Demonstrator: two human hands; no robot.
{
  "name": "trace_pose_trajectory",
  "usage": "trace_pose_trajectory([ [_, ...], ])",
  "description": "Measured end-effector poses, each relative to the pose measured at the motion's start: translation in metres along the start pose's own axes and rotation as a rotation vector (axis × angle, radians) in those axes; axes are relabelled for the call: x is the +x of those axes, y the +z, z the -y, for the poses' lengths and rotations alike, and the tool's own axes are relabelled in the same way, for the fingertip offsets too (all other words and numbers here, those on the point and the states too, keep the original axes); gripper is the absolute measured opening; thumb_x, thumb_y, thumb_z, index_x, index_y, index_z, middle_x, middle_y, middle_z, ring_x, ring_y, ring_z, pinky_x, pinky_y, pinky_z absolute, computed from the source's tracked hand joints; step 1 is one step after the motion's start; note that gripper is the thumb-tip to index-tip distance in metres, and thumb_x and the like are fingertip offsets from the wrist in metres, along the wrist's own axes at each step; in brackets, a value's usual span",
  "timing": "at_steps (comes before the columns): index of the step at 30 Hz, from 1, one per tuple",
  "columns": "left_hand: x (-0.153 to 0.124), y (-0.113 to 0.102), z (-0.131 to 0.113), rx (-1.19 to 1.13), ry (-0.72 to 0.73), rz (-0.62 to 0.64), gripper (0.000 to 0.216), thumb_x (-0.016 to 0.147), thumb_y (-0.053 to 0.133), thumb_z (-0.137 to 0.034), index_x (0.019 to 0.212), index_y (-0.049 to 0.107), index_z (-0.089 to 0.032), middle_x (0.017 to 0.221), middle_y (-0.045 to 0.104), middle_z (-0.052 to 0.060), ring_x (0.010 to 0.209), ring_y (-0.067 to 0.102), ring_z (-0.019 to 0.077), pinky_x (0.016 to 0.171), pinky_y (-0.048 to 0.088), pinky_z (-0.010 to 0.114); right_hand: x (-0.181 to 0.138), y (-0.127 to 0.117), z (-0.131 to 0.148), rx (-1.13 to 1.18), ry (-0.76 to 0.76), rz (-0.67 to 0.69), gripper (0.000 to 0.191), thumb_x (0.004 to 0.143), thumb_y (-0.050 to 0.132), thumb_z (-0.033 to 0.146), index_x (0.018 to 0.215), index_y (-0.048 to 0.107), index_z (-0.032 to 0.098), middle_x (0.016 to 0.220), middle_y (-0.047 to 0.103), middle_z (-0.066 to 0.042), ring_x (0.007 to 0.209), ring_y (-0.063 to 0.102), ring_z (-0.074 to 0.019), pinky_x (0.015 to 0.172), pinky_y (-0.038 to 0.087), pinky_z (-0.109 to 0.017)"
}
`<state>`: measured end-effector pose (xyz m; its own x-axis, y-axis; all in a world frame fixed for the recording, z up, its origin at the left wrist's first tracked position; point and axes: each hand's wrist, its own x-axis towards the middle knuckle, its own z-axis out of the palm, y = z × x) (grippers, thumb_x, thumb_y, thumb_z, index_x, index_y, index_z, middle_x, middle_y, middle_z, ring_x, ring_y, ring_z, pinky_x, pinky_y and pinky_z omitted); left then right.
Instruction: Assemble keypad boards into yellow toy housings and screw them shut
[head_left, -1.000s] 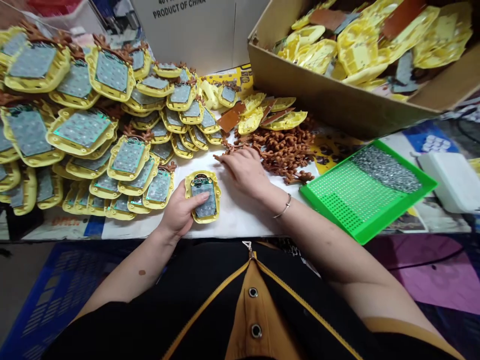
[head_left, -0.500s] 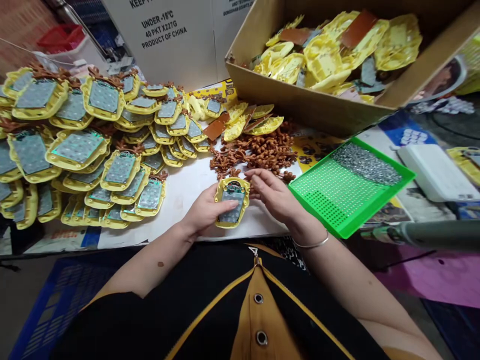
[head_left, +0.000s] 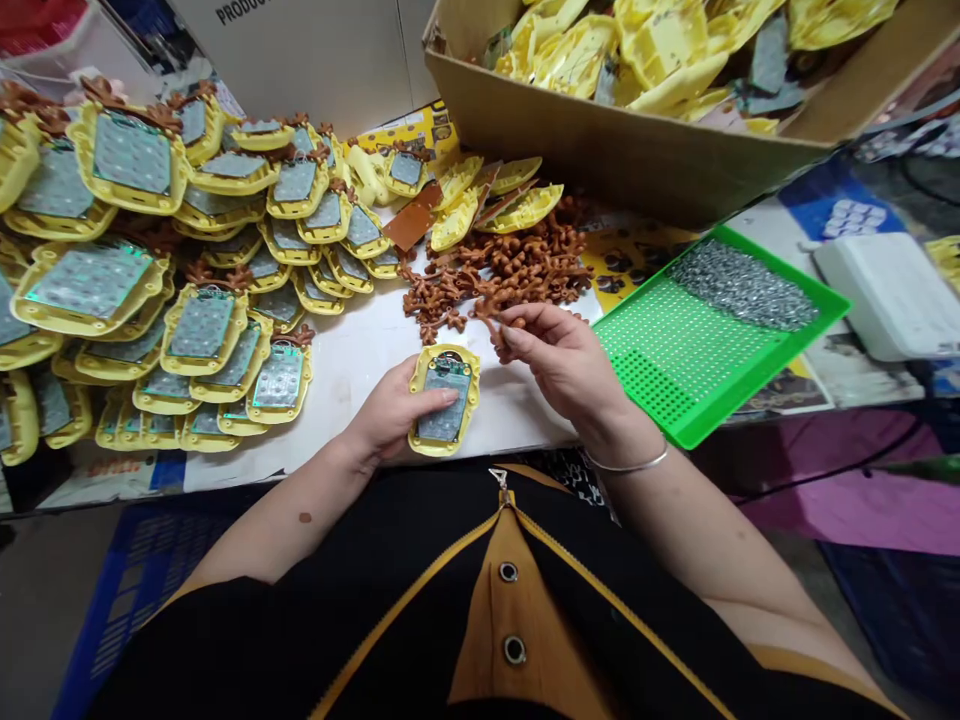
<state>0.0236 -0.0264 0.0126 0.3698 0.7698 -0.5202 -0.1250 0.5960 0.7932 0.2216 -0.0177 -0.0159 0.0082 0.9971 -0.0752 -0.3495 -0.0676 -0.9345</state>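
Observation:
My left hand (head_left: 390, 408) grips a yellow plastic casing half (head_left: 474, 400) with a grey circuit board (head_left: 441, 412) inside, thumb pressed on the board. At the front edge of the brown heap, my right hand (head_left: 559, 362) pinches a small brown antler-shaped plastic piece (head_left: 493, 318) between thumb and fingers. This piece is apart from the casing, above and to its right. Behind it spreads a heap of similar brown pieces (head_left: 517, 262). Stacked to the left are many yellow casings with boards (head_left: 201, 328), several with brown pieces at their top ends.
A green perforated tray (head_left: 667, 365) holding small metal screws (head_left: 742, 285) lies at the right. Behind stands a cardboard box (head_left: 600, 140) of yellow shells. Loose yellow shells (head_left: 521, 210) and a brown board (head_left: 412, 217) lie before it. A white box (head_left: 885, 295) sits far right.
My right hand has moved away from the casing and now holds a brown piece at the heap. My left hand keeps its hold on the casing. The view has shifted slightly.

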Motion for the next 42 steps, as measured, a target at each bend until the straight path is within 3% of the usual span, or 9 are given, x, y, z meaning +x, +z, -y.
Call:
trace_pose_trajectory([
  [7, 0.001, -0.001, 0.003, 0.005, -0.031, 0.059, 0.049, 0.057, 0.087, -0.022, 0.100, 0.064, -0.015, 0.085, 0.073, 0.004, 0.071, 0.067, 0.0176, 0.070, 0.054, 0.030, -0.008, 0.001, 0.002, -0.032, 0.111, 0.114, 0.042, 0.064, 0.089, 0.044, 0.096, 0.074, 0.021, 0.078, 0.067, 0.003, 0.067, 0.055, -0.0088, 0.067, 0.050, -0.027],
  [26, 0.006, -0.006, 0.007, -0.045, -0.092, 0.070, 0.050, 0.055, 0.086, -0.018, 0.100, 0.065, -0.015, 0.084, 0.072, 0.003, 0.069, 0.066, 0.0160, 0.070, 0.052, 0.030, -0.006, 0.003, -0.015, -0.039, 0.118, 0.116, 0.042, 0.070, 0.085, 0.047, 0.099, 0.071, 0.021, 0.081, 0.067, 0.002, 0.067, 0.056, -0.0088, 0.065, 0.048, -0.026],
  [33, 0.008, -0.010, 0.009, -0.028, -0.105, 0.133, 0.047, 0.056, 0.085, -0.018, 0.099, 0.066, -0.014, 0.079, 0.071, 0.002, 0.065, 0.065, 0.0151, 0.067, 0.052, 0.029, -0.009, 0.001, -0.013, -0.300, -0.004, 0.220, 0.043, 0.075, 0.079, 0.054, 0.099, 0.070, 0.020, 0.090, 0.069, -0.003, 0.081, 0.063, -0.0144, 0.079, 0.054, -0.032],
  [37, 0.009, -0.014, 0.008, -0.043, -0.140, 0.155, 0.046, 0.054, 0.086, -0.019, 0.095, 0.066, -0.014, 0.076, 0.072, 0.003, 0.061, 0.065, 0.0155, 0.062, 0.052, 0.028, -0.009, -0.001, -0.019, -0.409, -0.089, 0.175, 0.037, 0.080, 0.074, 0.051, 0.098, 0.068, 0.019, 0.089, 0.068, -0.003, 0.081, 0.062, -0.0146, 0.080, 0.053, -0.033],
  [42, 0.010, -0.016, 0.008, -0.002, -0.176, 0.171, 0.047, 0.053, 0.087, -0.019, 0.095, 0.067, -0.012, 0.077, 0.073, 0.004, 0.063, 0.066, 0.0162, 0.061, 0.053, 0.027, -0.006, -0.004, -0.014, -0.272, 0.064, 0.292, 0.045, 0.075, 0.080, 0.051, 0.104, 0.067, 0.019, 0.092, 0.069, -0.003, 0.083, 0.062, -0.0147, 0.078, 0.054, -0.031],
])
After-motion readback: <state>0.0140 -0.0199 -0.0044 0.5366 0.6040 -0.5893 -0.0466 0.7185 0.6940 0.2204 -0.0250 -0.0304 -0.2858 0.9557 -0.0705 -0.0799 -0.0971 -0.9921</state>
